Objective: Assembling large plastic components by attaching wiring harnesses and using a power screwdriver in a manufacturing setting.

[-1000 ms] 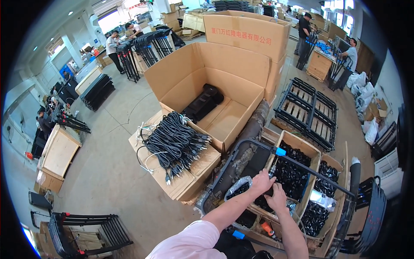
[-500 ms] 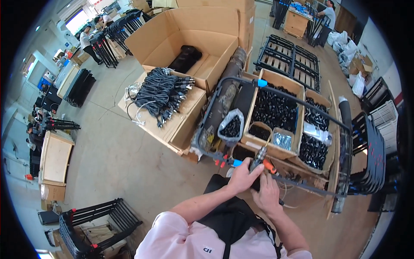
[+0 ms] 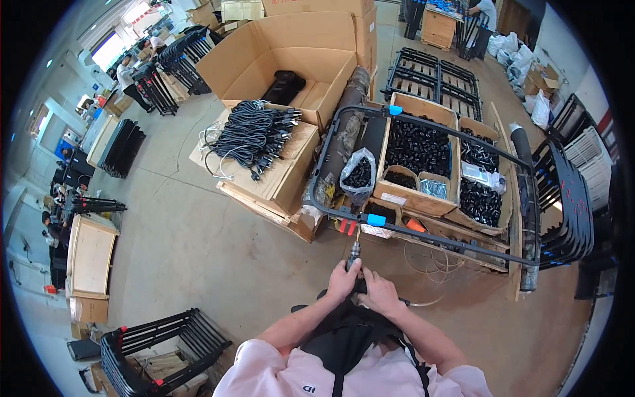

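Close in front of my body, my left hand (image 3: 342, 280) is wrapped round the front of a power drill (image 3: 355, 251). My right hand (image 3: 380, 292) closes on its dark rear part, mostly hidden by the fingers. The drill's bit points away from me, toward red pieces (image 3: 348, 227) on the near rail of a black tubular frame (image 3: 456, 248); whether it touches them I cannot tell. That frame lies across the parts boxes, with a blue sleeve (image 3: 376, 220) on its near rail and another blue sleeve (image 3: 395, 110) on its far rail.
Under the frame stand a wooden box of black parts (image 3: 418, 149), a bag of black parts (image 3: 358, 173) and an orange object (image 3: 415, 225). Bundled black cables (image 3: 254, 135) lie on a carton to the left. Stacked black frames (image 3: 165, 357) stand lower left; co-workers are far off.
Both hands have moved left and nearer my body with the drill, away from the orange object. The bit now points at the red pieces on the near rail.
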A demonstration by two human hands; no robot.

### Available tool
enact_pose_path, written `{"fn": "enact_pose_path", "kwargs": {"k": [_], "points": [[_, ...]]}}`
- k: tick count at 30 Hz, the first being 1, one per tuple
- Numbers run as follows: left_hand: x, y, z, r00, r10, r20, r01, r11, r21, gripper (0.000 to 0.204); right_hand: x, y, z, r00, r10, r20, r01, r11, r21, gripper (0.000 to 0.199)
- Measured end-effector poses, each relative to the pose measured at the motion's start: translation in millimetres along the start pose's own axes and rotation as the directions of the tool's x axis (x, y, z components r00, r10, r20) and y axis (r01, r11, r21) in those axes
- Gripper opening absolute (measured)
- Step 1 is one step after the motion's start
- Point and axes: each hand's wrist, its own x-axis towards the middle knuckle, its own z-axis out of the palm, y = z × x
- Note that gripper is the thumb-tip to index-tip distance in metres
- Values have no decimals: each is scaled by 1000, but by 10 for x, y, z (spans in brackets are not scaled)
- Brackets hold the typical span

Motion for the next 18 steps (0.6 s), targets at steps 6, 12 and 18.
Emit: {"fn": "enact_pose_path", "kwargs": {"k": [6,12,18], "points": [[234,-133,-112,998,55,28,-58,994,90,48,145,-145,-1,998,63,-8,-63,998,0,78],[296,-94,-183,998,47,37,-51,992,112,50,199,-194,49,995,102,-14,-102,994,31,80],[286,84,-200,998,31,51,-41,977,210,54,256,-164,62,990,140,4,-140,988,61,82]]}}
